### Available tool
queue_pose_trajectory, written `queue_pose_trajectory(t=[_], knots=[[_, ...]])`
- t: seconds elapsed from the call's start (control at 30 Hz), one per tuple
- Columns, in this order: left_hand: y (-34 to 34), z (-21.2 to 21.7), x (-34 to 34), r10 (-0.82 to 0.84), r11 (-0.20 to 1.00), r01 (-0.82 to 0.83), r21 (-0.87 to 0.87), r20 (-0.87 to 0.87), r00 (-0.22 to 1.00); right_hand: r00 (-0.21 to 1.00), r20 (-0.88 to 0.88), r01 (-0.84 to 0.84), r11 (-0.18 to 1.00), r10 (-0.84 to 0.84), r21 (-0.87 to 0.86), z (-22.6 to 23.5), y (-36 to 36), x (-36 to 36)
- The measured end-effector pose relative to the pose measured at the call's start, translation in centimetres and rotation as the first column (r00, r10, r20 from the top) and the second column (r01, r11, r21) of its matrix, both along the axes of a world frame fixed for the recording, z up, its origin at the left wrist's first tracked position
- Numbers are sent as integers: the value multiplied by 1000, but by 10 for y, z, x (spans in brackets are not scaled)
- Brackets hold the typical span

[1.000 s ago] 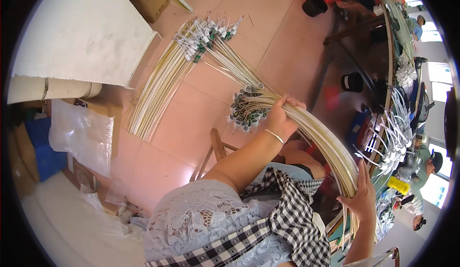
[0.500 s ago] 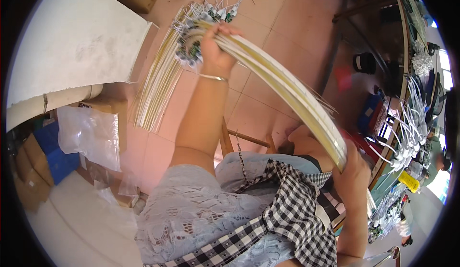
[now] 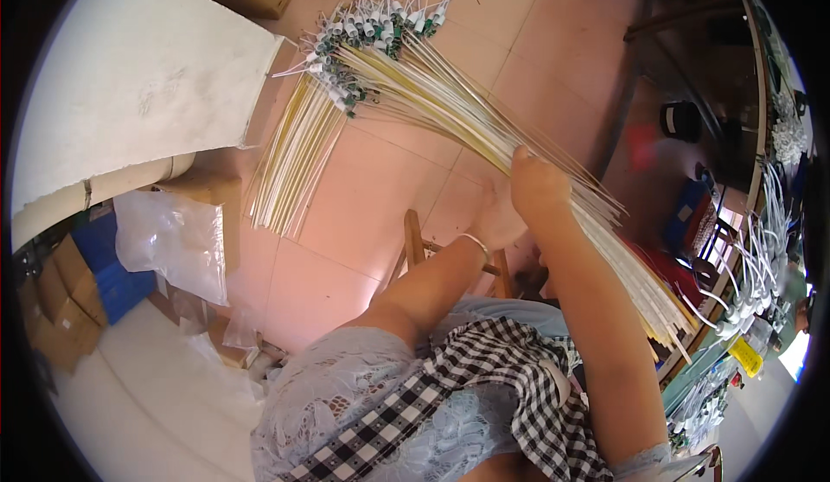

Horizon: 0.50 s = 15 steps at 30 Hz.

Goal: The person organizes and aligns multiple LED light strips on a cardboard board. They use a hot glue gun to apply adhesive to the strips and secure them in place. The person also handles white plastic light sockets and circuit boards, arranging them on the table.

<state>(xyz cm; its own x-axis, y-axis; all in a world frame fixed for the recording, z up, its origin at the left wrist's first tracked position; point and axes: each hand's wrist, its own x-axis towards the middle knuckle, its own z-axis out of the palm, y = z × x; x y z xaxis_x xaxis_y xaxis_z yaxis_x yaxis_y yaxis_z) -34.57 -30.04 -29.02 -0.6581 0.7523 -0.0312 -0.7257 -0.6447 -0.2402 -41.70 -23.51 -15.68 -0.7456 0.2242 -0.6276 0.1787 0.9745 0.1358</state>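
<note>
Setting: small wiring workshop. Evidence: long bundles of yellow-white wires (image 3: 450, 102) with green-tipped connectors lay fanned on a pink tiled floor (image 3: 363, 214); more white cables (image 3: 761, 248) were heaped on a cluttered bench (image 3: 735, 136) at right; cardboard boxes (image 3: 60, 326), a plastic bag (image 3: 173, 240) and a wooden stool (image 3: 415, 240) stood about.

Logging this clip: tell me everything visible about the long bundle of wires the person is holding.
The bundle of wires is a thick sheaf of thin, stiff-looking pale yellow and white strands. It runs slantwise from the upper left, over the tiled floor, down to the lower right. The far ends fan out, each tipped with a small white and green connector. The right hand grips it mid-length; the left hand sits just beneath, touching it.
</note>
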Motion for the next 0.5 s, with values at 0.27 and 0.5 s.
queue_pose_trajectory(t=[0.27,0.5], knots=[[40,32,-23,13,886,80,-456,198,980,939,-335,-114,990,80,-84,-58,51,37],[93,-52,-28,-95,677,371,-636,425,900,857,-514,-168,962,36,-214,-1,66,110]])
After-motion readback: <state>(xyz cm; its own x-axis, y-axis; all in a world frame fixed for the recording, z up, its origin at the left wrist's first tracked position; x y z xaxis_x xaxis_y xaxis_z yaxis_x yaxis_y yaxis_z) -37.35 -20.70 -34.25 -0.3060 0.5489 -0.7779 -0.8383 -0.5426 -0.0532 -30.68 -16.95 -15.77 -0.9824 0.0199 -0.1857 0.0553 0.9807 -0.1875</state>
